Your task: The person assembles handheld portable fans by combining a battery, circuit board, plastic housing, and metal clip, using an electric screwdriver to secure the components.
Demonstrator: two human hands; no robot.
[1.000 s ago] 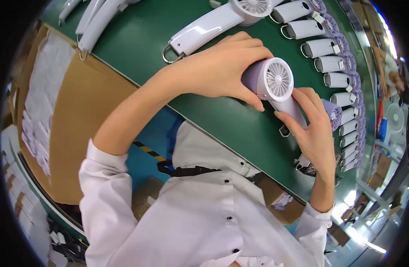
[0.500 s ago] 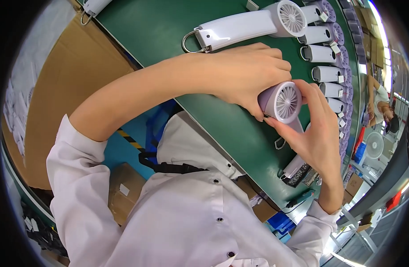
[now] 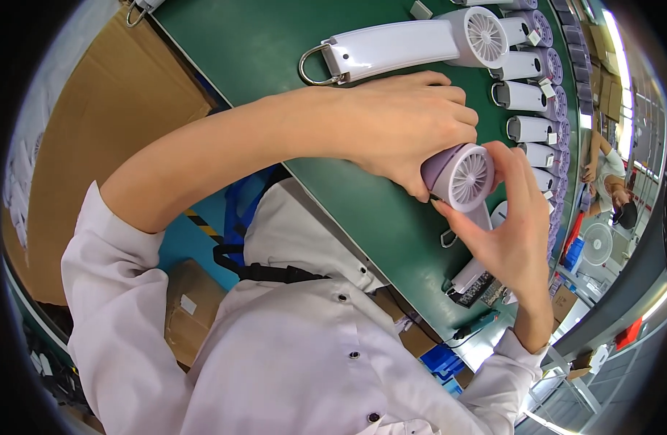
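Note:
A small purple-and-white handheld fan (image 3: 470,179) is held between my two hands over the green worktable, its round grille facing up toward me. My left hand (image 3: 417,119) reaches across from the left and curls round the far left side of the fan's head. On the other side, my right hand (image 3: 513,217) pinches the rim with thumb and fingers. Parts of both hands' fingers are hidden behind the fan. Just beyond my left hand lies a larger-looking white fan (image 3: 406,47) with a metal ring at its handle end.
Several similar fans (image 3: 525,96) lie in a row along the right of the green table (image 3: 362,196). A screwdriver-like green tool (image 3: 477,324) rests near the table's lower corner. Cardboard (image 3: 109,159) stands at the left. Another person (image 3: 610,177) is at the far right.
Both hands keep their hold on the fan, which has tilted or shifted very slightly. The view has moved a little, so the table and fans sit slightly differently.

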